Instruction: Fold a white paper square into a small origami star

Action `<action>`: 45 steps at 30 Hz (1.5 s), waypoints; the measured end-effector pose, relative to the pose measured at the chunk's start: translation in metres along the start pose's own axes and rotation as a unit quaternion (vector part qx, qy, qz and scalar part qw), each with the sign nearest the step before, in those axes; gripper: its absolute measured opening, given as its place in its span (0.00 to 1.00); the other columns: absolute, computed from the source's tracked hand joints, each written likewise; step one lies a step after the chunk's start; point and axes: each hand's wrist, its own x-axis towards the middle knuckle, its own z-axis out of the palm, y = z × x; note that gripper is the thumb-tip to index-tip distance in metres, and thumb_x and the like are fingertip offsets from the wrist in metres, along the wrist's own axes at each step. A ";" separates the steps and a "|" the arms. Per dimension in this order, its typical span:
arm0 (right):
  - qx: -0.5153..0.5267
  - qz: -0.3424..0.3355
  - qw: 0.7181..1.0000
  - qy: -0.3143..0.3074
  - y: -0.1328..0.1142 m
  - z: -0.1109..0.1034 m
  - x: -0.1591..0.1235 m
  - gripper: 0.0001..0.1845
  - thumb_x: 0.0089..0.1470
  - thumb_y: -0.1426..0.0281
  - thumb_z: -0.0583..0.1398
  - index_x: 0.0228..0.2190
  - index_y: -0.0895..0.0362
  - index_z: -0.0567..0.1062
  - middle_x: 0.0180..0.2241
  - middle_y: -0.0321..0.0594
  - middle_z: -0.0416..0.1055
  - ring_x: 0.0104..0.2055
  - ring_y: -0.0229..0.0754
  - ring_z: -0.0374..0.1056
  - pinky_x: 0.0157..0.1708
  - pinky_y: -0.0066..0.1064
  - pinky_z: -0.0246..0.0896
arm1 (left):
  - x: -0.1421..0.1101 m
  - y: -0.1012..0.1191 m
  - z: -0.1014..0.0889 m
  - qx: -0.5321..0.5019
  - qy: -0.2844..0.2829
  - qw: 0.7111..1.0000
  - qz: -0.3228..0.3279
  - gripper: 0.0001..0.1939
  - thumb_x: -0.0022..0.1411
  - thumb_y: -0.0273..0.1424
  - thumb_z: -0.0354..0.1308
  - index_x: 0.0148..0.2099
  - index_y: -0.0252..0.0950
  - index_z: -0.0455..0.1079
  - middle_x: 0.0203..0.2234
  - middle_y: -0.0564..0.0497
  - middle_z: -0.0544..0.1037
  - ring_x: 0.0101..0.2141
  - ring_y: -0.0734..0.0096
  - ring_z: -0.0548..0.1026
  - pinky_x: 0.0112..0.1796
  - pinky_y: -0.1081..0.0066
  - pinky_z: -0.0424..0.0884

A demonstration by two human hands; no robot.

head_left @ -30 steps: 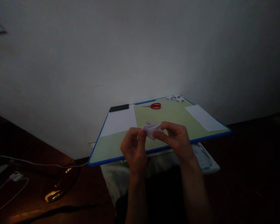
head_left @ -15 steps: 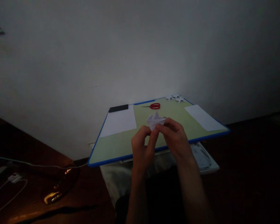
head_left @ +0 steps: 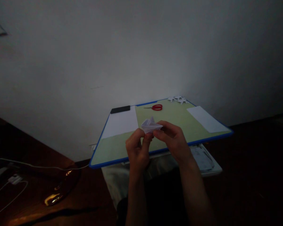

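Note:
A small folded white paper piece (head_left: pixel 150 125), with pointed flaps standing up, is held above the near part of the green board (head_left: pixel 165 117). My left hand (head_left: pixel 138 147) pinches its lower edge between thumb and fingers. On the right side, my right hand (head_left: pixel 174 138) grips the same paper, thumb in front and fingers behind, which are partly hidden. Beyond the hands lie red-handled scissors (head_left: pixel 157 107), their blades pointing left. Several folded white paper figures (head_left: pixel 178 99) sit grouped at the board's far right corner.
A white sheet (head_left: pixel 120 122) lies at the board's left, with a flat black object (head_left: pixel 120 109) on its far edge. Another white paper (head_left: pixel 207 119) rests along the right. The wall (head_left: pixel 141 56) rises behind the board. A white cable (head_left: pixel 49 167) runs at lower left.
Both hands first lifted the folded paper away and turned it so its flaps point up, then shifted it slightly left and lower. The fingers have regripped nearer its lower edge.

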 end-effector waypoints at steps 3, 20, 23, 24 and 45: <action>-0.016 -0.017 1.000 -0.005 -0.005 0.001 0.001 0.06 0.54 0.66 0.73 0.34 0.51 0.82 0.31 0.32 0.76 0.35 0.38 0.72 0.39 0.30 0.69 | 0.001 -0.003 0.001 -0.005 -0.014 1.000 0.003 0.15 0.70 0.39 0.64 0.31 0.37 0.74 0.23 0.54 0.74 0.26 0.72 0.69 0.29 0.71 0.65; -0.313 -0.269 0.908 0.065 -0.007 -0.006 0.005 0.04 0.62 0.72 0.69 0.34 0.52 0.82 0.32 0.34 0.77 0.34 0.40 0.72 0.37 0.34 0.66 | 0.006 -0.013 -0.006 -0.032 -0.009 0.999 -0.014 0.06 0.68 0.34 0.67 0.46 0.40 0.79 0.38 0.51 0.82 0.36 0.70 0.78 0.39 0.70 0.74; -0.416 -0.295 0.859 0.043 0.004 -0.015 0.009 0.02 0.65 0.71 0.67 0.39 0.53 0.83 0.34 0.38 0.78 0.37 0.43 0.73 0.40 0.36 0.67 | 0.010 -0.017 -0.023 0.015 -0.012 0.999 -0.050 0.09 0.71 0.37 0.64 0.48 0.40 0.80 0.39 0.50 0.84 0.36 0.70 0.80 0.38 0.71 0.76; -0.468 -0.306 0.829 0.017 0.009 -0.021 0.010 0.03 0.66 0.70 0.66 0.40 0.54 0.83 0.33 0.40 0.78 0.37 0.44 0.72 0.39 0.37 0.66 | 0.011 -0.019 -0.032 0.049 -0.019 0.996 -0.069 0.10 0.71 0.38 0.62 0.46 0.39 0.80 0.36 0.50 0.84 0.34 0.70 0.80 0.38 0.71 0.76; -0.535 -0.110 0.777 -0.314 0.024 -0.064 0.013 0.17 0.63 0.69 0.67 0.53 0.57 0.80 0.47 0.48 0.79 0.49 0.49 0.76 0.51 0.43 0.74 | 0.008 -0.065 -0.065 0.263 -0.355 0.893 0.085 0.09 0.73 0.30 0.62 0.51 0.35 0.80 0.43 0.44 0.83 0.45 0.59 0.78 0.48 0.60 0.76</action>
